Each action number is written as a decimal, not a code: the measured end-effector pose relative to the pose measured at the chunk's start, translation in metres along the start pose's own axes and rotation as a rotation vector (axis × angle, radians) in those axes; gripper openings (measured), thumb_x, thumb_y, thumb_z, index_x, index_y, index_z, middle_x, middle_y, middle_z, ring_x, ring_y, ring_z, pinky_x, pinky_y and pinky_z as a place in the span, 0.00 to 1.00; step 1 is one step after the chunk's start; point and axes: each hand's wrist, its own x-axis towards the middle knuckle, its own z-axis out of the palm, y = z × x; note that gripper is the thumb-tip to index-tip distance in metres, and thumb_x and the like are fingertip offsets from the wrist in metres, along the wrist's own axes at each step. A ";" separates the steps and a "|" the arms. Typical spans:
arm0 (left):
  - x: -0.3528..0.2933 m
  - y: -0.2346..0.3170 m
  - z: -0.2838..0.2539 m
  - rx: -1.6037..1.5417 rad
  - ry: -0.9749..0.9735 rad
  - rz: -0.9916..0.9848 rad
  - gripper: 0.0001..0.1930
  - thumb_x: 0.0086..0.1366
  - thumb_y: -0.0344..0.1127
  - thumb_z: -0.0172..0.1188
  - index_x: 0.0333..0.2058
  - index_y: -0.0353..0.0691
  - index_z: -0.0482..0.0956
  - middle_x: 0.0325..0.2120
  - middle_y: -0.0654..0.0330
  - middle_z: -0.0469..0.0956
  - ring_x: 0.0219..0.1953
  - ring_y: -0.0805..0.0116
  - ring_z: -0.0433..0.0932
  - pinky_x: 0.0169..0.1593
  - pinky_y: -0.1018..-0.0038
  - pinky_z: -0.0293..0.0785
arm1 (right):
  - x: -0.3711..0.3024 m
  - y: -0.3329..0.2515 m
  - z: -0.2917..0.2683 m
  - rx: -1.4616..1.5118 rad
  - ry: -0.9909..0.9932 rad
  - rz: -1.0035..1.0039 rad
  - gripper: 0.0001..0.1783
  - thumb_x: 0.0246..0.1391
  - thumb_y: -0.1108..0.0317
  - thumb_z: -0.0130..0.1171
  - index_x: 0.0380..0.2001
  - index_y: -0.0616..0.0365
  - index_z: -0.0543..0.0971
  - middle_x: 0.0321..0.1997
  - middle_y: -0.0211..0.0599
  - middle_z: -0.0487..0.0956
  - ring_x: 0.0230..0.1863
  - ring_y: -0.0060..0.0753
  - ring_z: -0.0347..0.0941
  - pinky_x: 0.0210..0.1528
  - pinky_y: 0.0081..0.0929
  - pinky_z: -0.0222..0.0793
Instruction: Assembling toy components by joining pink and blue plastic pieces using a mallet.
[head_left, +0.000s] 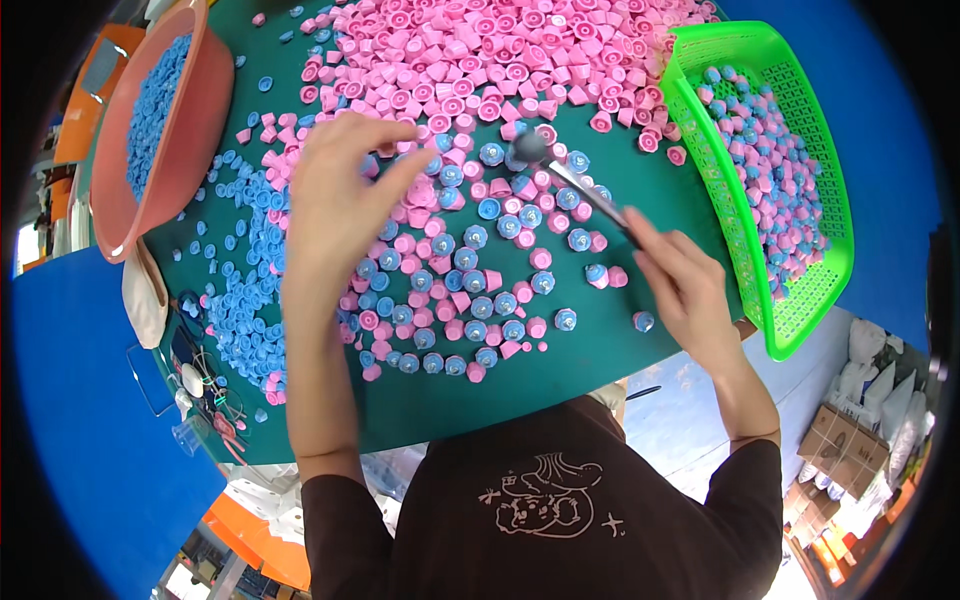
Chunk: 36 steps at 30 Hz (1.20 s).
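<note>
My right hand [685, 285] is wrapped round the handle of a small mallet [590, 190]. Its dark rounded head, blurred, is over the blue-topped pieces at the middle of the table. My left hand [345, 190] hovers left of the mallet head, thumb and forefinger apart, with nothing visible between them. Its other fingers are partly hidden. Below both hands lie many small pink cups with blue caps [475, 237], some with a shiny spot on top. Loose pink cups [480, 60] are heaped at the far side. Loose blue caps [255, 300] spread to the left of my left forearm.
On the right stands a green mesh basket [790, 335] holding many blue-and-pink pieces. A salmon-coloured basin [200, 130] of blue caps is at the far left. Cords and small tools [215, 400] lie at the green table's [430, 415] left edge. A cardboard box [843, 447] sits beyond, lower right.
</note>
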 end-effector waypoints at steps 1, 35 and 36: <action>-0.006 -0.004 -0.014 -0.001 0.036 -0.049 0.11 0.51 0.35 0.69 0.33 0.38 0.83 0.28 0.59 0.78 0.34 0.64 0.74 0.42 0.70 0.69 | 0.004 -0.001 0.000 -0.053 -0.109 0.088 0.24 0.55 0.79 0.57 0.57 0.59 0.74 0.27 0.38 0.72 0.26 0.27 0.65 0.32 0.24 0.63; -0.223 -0.163 -0.140 0.418 0.214 -0.765 0.17 0.52 0.37 0.72 0.38 0.34 0.83 0.25 0.64 0.78 0.27 0.77 0.73 0.32 0.78 0.69 | -0.001 0.019 0.009 0.193 -0.069 0.370 0.24 0.63 0.68 0.53 0.62 0.53 0.69 0.31 0.24 0.77 0.21 0.07 0.56 0.21 0.09 0.49; -0.225 -0.168 -0.138 0.445 0.215 -0.731 0.18 0.52 0.38 0.72 0.38 0.34 0.83 0.25 0.63 0.78 0.27 0.76 0.73 0.32 0.78 0.69 | 0.001 0.014 0.009 0.200 -0.068 0.392 0.24 0.62 0.68 0.55 0.61 0.53 0.71 0.32 0.24 0.77 0.22 0.08 0.56 0.22 0.10 0.50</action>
